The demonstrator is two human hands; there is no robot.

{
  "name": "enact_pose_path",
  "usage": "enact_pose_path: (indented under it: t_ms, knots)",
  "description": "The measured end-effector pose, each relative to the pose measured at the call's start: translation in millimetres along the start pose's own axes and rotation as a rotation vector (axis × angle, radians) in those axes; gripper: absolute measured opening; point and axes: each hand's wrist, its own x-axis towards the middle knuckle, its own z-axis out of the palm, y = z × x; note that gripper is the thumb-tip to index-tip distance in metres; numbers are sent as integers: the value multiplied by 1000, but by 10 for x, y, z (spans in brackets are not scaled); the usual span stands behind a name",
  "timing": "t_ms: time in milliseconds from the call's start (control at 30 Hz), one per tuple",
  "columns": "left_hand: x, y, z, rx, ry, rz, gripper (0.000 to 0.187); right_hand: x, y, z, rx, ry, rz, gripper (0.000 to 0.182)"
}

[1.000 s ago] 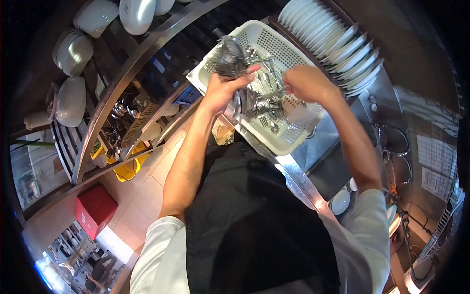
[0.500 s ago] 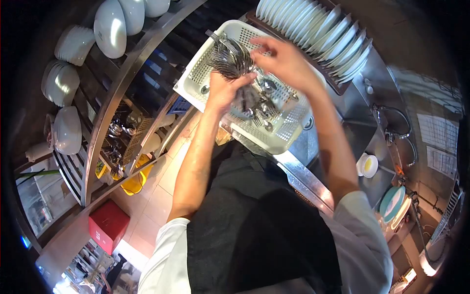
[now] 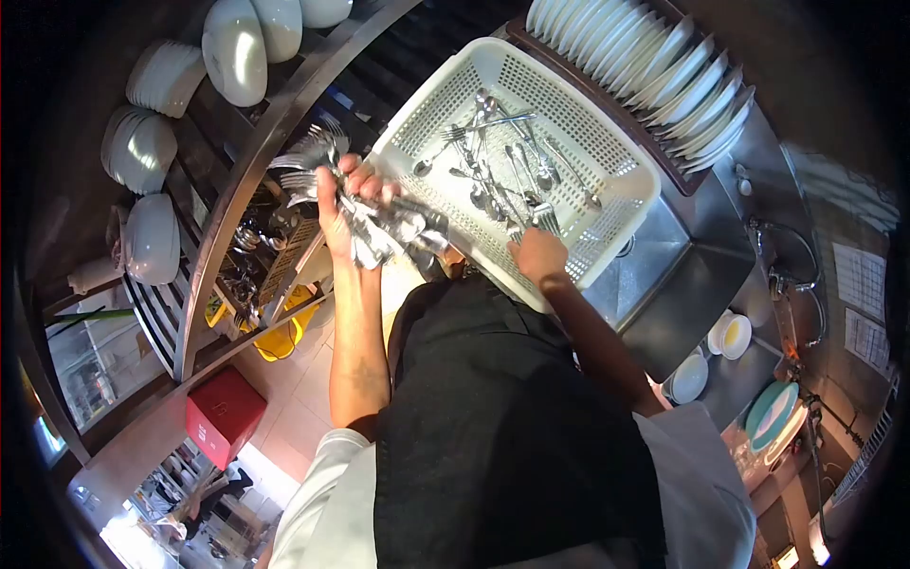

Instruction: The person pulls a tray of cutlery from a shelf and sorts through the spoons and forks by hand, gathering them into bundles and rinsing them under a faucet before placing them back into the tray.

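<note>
A large bunch of forks (image 3: 379, 232) is clasped in my left hand (image 3: 351, 204), left of the white perforated basket (image 3: 616, 204), with tines toward the upper left. Inside the basket lie several loose spoons and forks (image 3: 488, 171). My right hand (image 3: 540, 254) is closed at the basket's near side, its fingers around a fork (image 3: 546, 220) whose tines point up.
White plates (image 3: 654, 71) stand in a rack behind the basket. A metal sink (image 3: 664, 294) is on the right. Bowls (image 3: 152, 237) sit on the left shelf, above a cutlery holder (image 3: 275, 266). A red box (image 3: 225, 417) is at the lower left.
My left hand has moved left out of the basket with the bunch of forks. My right hand has come down from beside the bunch to the basket's near side and closed on a fork.
</note>
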Motion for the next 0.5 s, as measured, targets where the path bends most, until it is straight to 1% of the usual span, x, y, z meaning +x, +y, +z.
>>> enact_pose_path:
  t_ms: [33, 67, 133, 167, 200, 267, 333, 367, 400, 467, 500]
  knots:
    - [-115, 25, 6, -98, 2, -13, 34, 6, -25, 41, -23, 54, 28, 36]
    - [-242, 52, -18, -162, -27, -16, 36, 16, 8, 37, -26, 45, 22, 36]
    - [-457, 90, -73, -228, -69, 12, 38, 110, 124, -265, 60, 249, 137, 30]
    - [-581, 108, -85, -238, -33, 50, 36, 108, 110, -594, 116, 338, 145, 27]
    - [-700, 129, -102, -264, -12, 77, 36, 28, 58, -993, 140, 479, 34, 21]
    - [-892, 198, -155, -286, 20, 111, 35, 272, 206, -1393, 340, 870, -446, 15]
    - [-1058, 274, -227, -260, 36, 133, 35, 612, 204, -1694, 841, 686, -540, 7]
    - [-1134, 282, -225, -252, 44, 136, 36, 812, 141, -1713, 840, 680, -547, 7]
    - [-1193, 280, -213, -254, 40, 151, 37, 1026, 71, -1684, 1034, 526, -362, 8]
    - [-1255, 266, -170, -264, 33, 168, 37, 1343, -124, -1491, 1111, 347, -219, 20]
    - [-1275, 254, -154, -276, 30, 186, 37, 1499, -278, -1326, 1006, 326, -268, 26]
